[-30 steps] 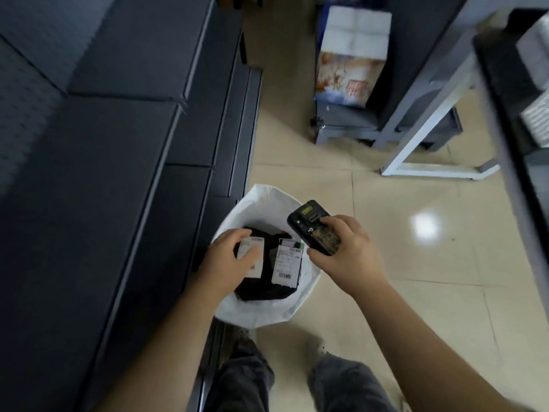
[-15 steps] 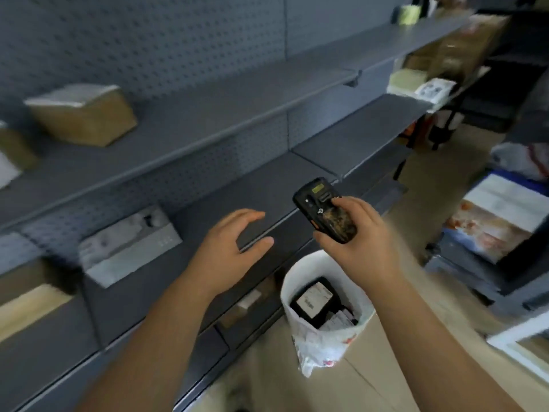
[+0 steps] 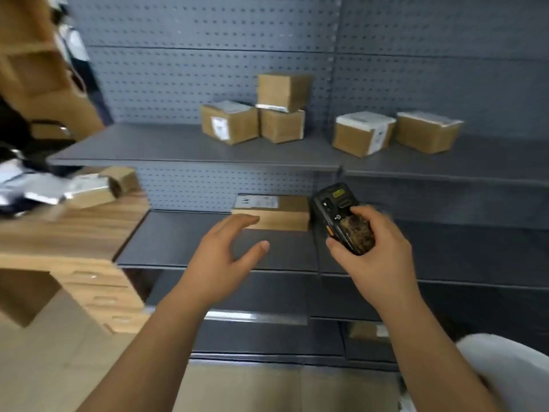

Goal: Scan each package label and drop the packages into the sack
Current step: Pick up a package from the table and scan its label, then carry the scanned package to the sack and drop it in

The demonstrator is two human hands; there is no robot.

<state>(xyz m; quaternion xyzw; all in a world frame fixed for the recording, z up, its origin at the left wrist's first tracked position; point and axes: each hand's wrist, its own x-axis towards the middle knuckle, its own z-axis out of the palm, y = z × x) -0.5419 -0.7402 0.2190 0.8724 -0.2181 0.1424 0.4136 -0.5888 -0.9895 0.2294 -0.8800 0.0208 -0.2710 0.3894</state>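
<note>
Left hand (image 3: 221, 257) spread and empty, reaching toward flat box (image 3: 271, 212) on middle shelf (image 3: 178, 242), right hand (image 3: 374, 248) gripping scanner (image 3: 341, 217), sack (image 3: 505, 370) at lower right, several boxes (image 3: 228, 123) above apparently left to scan.

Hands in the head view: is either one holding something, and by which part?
The right hand grips a black scanner by its lower end, the screen end sticking up. The left hand holds nothing, fingers spread.

grey pegboard shelving (image 3: 190, 150), wooden desk (image 3: 74, 230), perhaps drawers (image 3: 101, 292)
</note>
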